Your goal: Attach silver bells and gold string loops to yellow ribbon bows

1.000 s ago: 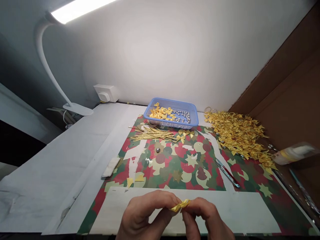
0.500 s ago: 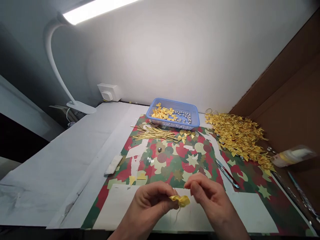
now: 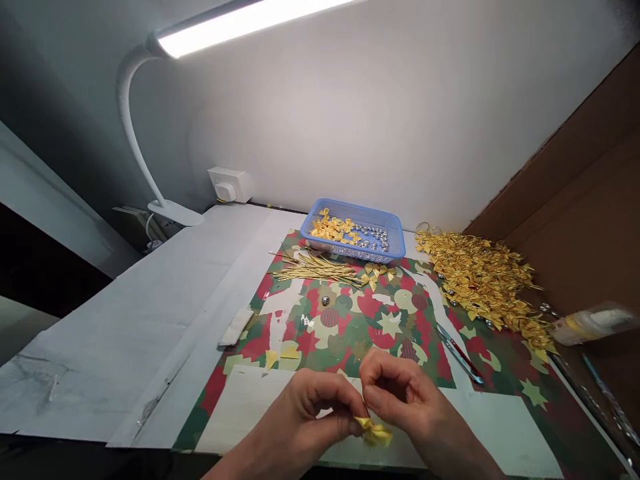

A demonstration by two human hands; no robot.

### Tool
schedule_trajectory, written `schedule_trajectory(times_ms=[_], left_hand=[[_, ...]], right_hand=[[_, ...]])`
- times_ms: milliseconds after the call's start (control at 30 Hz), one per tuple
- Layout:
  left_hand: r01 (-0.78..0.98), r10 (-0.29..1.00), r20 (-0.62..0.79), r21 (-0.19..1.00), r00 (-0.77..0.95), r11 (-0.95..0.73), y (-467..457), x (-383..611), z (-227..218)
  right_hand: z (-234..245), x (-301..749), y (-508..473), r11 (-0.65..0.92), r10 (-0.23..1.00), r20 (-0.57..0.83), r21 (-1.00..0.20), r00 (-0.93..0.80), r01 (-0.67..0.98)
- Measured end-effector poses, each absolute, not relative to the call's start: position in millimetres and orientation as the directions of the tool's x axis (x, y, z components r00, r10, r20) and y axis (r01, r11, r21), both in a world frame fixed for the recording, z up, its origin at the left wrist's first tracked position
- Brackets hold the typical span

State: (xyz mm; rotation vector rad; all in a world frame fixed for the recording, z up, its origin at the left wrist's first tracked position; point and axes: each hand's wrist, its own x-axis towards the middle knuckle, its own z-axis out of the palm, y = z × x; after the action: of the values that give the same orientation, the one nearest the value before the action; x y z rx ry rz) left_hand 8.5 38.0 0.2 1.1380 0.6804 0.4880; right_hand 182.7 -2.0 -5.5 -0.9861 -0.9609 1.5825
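My left hand point(image 3: 310, 417) pinches a small yellow ribbon bow point(image 3: 374, 431) at the near edge of the table, over a white sheet point(image 3: 500, 427). My right hand point(image 3: 405, 400) is curled close beside it, fingertips meeting the left thumb just above the bow; whether it grips the bow or a thin thread I cannot make out. Both hands hover over the red, green and cream patterned mat point(image 3: 360, 320).
A blue basket point(image 3: 355, 230) with yellow bows and silver beads stands at the back. Gold wire strips point(image 3: 315, 267) and a few bows point(image 3: 375, 272) lie before it. A heap of yellow bows point(image 3: 483, 280) fills the right. Snips point(image 3: 460, 353), a silver bead point(image 3: 325, 301), a desk lamp point(image 3: 150, 133), a cardboard wall point(image 3: 575, 200).
The bow and both hands have sunk lower and nearer to me. My right hand has closed in against the left fingertips. The camera has tilted, shifting the scene slightly right.
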Motion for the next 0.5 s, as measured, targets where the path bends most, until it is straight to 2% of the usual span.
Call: schedule_trajectory(times_ms=[100, 233, 367, 500], left_hand=[[-0.046, 0.608, -0.245, 0.906, 0.755, 0.422, 35.6, 14.7, -1.8], [-0.228, 0.663, -0.242, 0.811, 0.708, 0.539, 40.2, 19.5, -3.2], [-0.233, 0.657, -0.278, 0.782, 0.700, 0.579, 45.3, 15.6, -1.3], [-0.242, 0.666, -0.292, 0.773, 0.686, 0.587, 43.3, 12.3, 3.7]], right_hand=[[-14.3, 181.7, 10.8, -0.173, 0.972, -0.232, -0.806, 0.034, -0.567], [-19.6, 200.4, 24.2, -0.125, 0.917, -0.346, -0.721, 0.197, -0.682], [-20.7, 242.8, 22.9, 0.040, 0.849, -0.323, -0.750, 0.418, -0.661], [-30.2, 288.3, 14.6, 0.222, 0.712, -0.195, -0.849, 0.674, -0.480]])
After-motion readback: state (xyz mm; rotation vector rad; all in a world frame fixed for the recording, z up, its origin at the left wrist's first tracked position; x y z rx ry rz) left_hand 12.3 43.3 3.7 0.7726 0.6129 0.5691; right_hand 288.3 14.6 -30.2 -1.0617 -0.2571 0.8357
